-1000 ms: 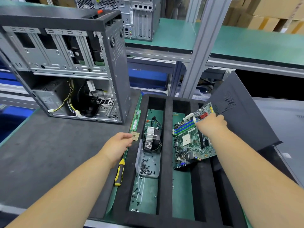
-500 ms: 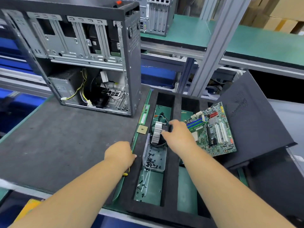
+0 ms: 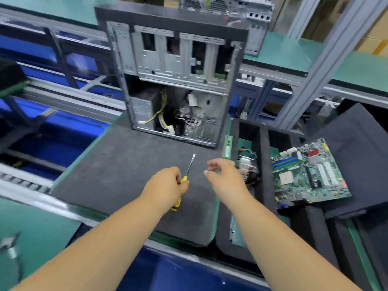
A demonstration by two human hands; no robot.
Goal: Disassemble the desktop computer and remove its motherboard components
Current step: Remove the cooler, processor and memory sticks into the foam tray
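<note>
Fingers of our left hand [image 3: 168,185] curl round the yellow handle of a screwdriver [image 3: 186,175], its blade pointing toward the open computer case [image 3: 178,80] at upper centre. Our right hand [image 3: 224,175] hovers just right of it, fingers loosely spread, holding nothing. The motherboard [image 3: 308,175] already lies out of the case, tilted on the black foam tray [image 3: 264,164] at right, with the heatsink [image 3: 248,168] in the tray's compartment to its left. We judge the next step is more unscrewing inside the case: seat the tip squarely before turning. The dark mat [image 3: 126,175] between hands and case gives room; its near edge drops off at lower centre.
</note>
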